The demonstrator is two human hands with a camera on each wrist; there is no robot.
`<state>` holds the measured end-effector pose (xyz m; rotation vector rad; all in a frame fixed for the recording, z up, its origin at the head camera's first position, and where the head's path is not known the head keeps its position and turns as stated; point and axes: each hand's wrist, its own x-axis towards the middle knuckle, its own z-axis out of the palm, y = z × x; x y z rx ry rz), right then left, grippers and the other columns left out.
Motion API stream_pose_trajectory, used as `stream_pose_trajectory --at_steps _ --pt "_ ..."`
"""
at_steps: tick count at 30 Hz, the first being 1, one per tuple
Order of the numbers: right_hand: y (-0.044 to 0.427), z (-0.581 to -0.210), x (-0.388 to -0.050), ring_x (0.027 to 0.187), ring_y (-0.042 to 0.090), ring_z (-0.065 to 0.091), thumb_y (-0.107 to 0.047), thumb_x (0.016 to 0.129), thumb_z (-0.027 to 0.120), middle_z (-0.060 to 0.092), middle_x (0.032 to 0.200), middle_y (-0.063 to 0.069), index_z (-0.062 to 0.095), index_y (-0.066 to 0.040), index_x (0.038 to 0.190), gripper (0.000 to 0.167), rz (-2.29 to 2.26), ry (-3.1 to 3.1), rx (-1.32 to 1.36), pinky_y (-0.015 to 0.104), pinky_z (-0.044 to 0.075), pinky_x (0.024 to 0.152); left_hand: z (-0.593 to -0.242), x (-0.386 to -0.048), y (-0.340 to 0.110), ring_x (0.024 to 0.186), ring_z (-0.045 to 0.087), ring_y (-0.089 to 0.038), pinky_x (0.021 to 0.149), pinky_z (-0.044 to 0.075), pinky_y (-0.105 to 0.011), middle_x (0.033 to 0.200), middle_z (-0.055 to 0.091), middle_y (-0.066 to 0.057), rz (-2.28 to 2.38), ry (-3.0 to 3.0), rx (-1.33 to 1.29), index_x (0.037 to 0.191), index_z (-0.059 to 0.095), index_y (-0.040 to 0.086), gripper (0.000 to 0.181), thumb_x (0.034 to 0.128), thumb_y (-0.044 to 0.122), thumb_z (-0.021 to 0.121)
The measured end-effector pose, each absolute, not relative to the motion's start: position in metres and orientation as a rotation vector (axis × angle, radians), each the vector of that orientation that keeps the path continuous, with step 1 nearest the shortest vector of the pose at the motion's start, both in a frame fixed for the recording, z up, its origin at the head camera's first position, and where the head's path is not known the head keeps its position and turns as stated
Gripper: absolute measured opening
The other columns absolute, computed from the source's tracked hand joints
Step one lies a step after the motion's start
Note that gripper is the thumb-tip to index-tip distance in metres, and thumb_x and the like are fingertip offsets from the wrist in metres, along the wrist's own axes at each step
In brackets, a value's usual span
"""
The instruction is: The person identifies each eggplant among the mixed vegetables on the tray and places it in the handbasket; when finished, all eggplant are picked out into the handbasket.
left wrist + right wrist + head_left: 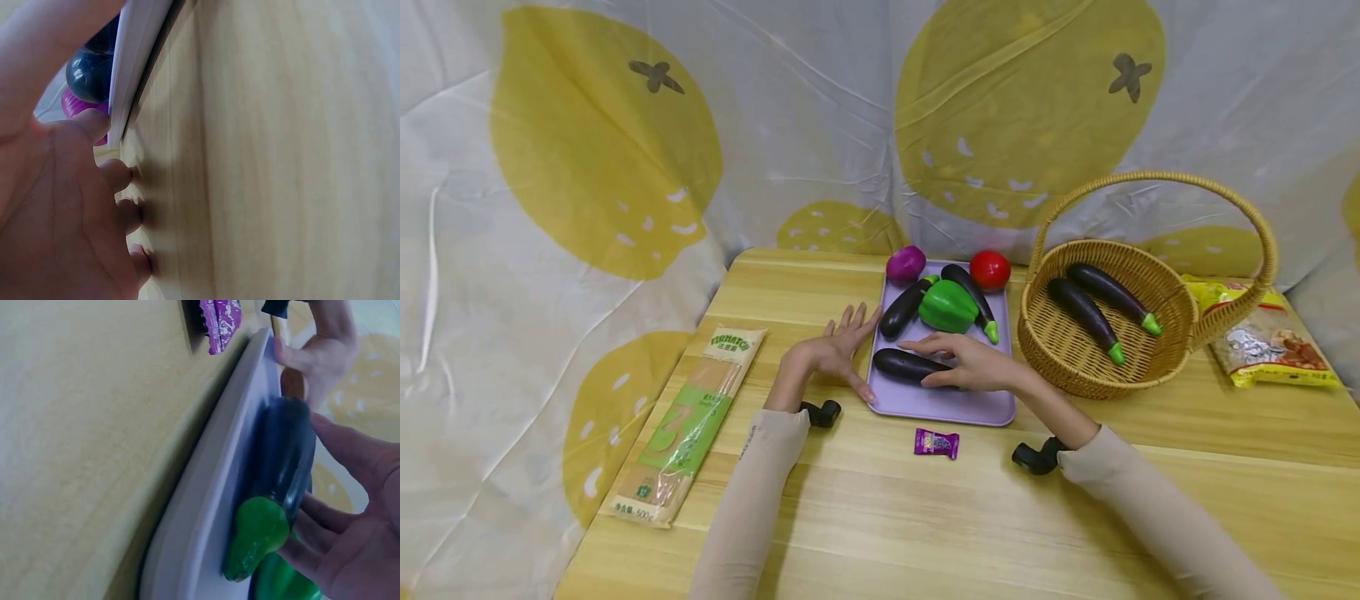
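Observation:
A lilac tray [940,408] lies on the table. My right hand [973,362] holds the front eggplant [901,366] across its body, thumb on one side and fingers on the other; in the right wrist view the green cap of this eggplant [290,456] points toward the camera. Spread fingers of my left hand [837,350] rest on the table at the tray's left edge, its thumb at the rim. Behind the held eggplant lie a green bell pepper [949,306], a left eggplant [904,310] and a right eggplant [972,298]. A purple onion [906,264] and a tomato [990,271] sit at the back corners.
Right of the tray stands a wicker basket [1093,383] with a tall handle and two eggplants inside. A yellow food bag [1270,342] lies beyond it. A purple wrapped candy [936,443] is in front of the tray; a noodle pack [688,425] lies at the left.

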<state>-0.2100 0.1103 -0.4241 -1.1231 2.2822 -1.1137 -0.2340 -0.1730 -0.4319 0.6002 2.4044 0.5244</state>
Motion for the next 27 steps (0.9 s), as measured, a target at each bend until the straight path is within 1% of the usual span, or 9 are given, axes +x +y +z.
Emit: stream_pose_trajectory --at_steps 2,7,12,18,27 --pt "0.1087 -0.4263 -0.2102 0.125 0.030 0.060 -0.012 0.093 0.077 0.063 0.145 0.016 0.054 -0.006 0.150 0.061 -1.122 2.290 -1.104 0.051 0.050 0.106 -0.4322 -0.2345 -0.1726 0.157 -0.030 -0.036 0.129 -0.015 -0.059 0.169 -0.029 -0.017 0.524 2.408 0.601 0.165 -0.018 0.022 0.152 0.0677 0.048 0.095" --pt "0.1048 -0.4321 -0.2102 0.112 0.023 0.060 -0.013 0.094 0.076 0.067 0.138 0.014 0.057 -0.013 0.149 0.058 -1.110 2.313 -1.062 0.043 0.051 0.098 -0.4317 -0.2345 -0.1718 0.157 -0.027 -0.039 0.129 -0.013 -0.062 0.170 -0.027 -0.020 0.520 2.415 0.607 0.165 -0.017 0.019 0.152 0.0675 0.047 0.096" --pt "0.1035 -0.4352 -0.2109 0.105 0.020 0.058 -0.013 0.094 0.076 0.070 0.131 0.013 0.060 -0.015 0.147 0.056 -1.098 2.336 -1.045 0.041 0.051 0.095 -0.4308 -0.2334 -0.1716 0.157 -0.027 -0.039 0.129 -0.013 -0.062 0.170 -0.027 -0.020 0.517 2.417 0.612 0.165 -0.017 0.018 0.151 0.0678 0.046 0.096" --pt "0.1022 -0.4325 -0.2110 0.100 0.021 0.056 -0.012 0.094 0.076 0.070 0.133 0.014 0.061 -0.014 0.146 0.054 -1.089 2.338 -1.052 0.040 0.049 0.090 -0.4307 -0.2327 -0.1721 0.157 -0.028 -0.039 0.129 -0.013 -0.061 0.170 -0.027 -0.020 0.516 2.416 0.606 0.165 -0.016 0.018 0.151 0.0678 0.045 0.096" --pt "0.1004 -0.4282 -0.2106 0.098 0.023 0.053 -0.008 0.092 0.077 0.066 0.142 0.015 0.063 -0.013 0.144 0.053 -1.122 2.316 -0.985 0.037 0.044 0.087 -0.4307 -0.2342 -0.1715 0.157 -0.029 -0.038 0.128 -0.014 -0.061 0.169 -0.028 -0.019 0.526 2.410 0.600 0.165 -0.017 0.019 0.152 0.0675 0.047 0.096"
